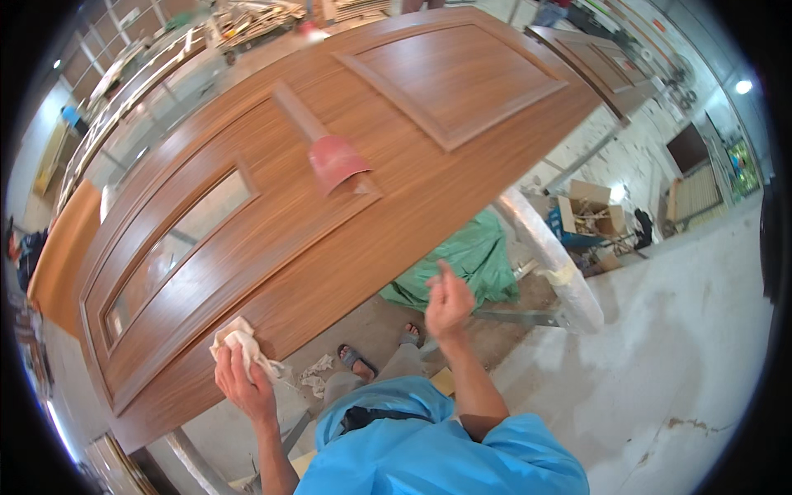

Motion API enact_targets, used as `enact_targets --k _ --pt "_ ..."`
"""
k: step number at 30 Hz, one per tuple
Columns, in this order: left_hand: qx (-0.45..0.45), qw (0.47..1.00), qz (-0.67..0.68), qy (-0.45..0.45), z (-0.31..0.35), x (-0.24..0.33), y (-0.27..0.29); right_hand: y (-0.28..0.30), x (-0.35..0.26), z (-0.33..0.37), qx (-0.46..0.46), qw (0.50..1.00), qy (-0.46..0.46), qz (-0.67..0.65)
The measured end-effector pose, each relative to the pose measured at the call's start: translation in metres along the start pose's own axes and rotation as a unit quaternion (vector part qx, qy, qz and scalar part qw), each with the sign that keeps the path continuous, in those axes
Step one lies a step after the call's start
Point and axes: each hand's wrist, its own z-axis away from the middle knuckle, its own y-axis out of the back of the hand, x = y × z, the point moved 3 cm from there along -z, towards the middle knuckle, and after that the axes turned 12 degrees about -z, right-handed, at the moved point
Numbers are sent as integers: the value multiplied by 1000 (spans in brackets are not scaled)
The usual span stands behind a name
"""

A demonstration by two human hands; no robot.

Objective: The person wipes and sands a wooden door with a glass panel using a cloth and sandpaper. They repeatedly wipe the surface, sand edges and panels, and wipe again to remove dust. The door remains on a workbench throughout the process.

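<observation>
A large brown wooden door panel (pixel 330 272) lies flat in front of me, with raised mouldings and a narrow glazed opening (pixel 177 235) toward its left end. My left hand (pixel 246 386) is closed on a crumpled whitish cloth (pixel 241 337), which touches the door near its front edge. My right hand (pixel 450 304) hangs just off that edge, over a green sheet; its fingers are curled, and whether they hold something small cannot be made out. On the door's middle rests a curved red piece (pixel 337 162), blurred, like a bent sheet.
Under the door are a wrapped white support leg (pixel 549 256) and a bunched green sheet (pixel 466 260). A cardboard box (pixel 592 206) of scraps stands at right. Another panelled door (pixel 594 62) lies beyond the right end. A rag (pixel 316 375) is on the floor near my feet.
</observation>
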Motion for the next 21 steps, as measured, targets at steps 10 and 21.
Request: enact_targets --k 10,21 --pt "-20 954 -52 -295 -40 168 -24 22 33 -53 84 992 -41 -87" --pt "95 882 77 -455 -157 602 -146 185 133 -58 285 923 -246 -81"
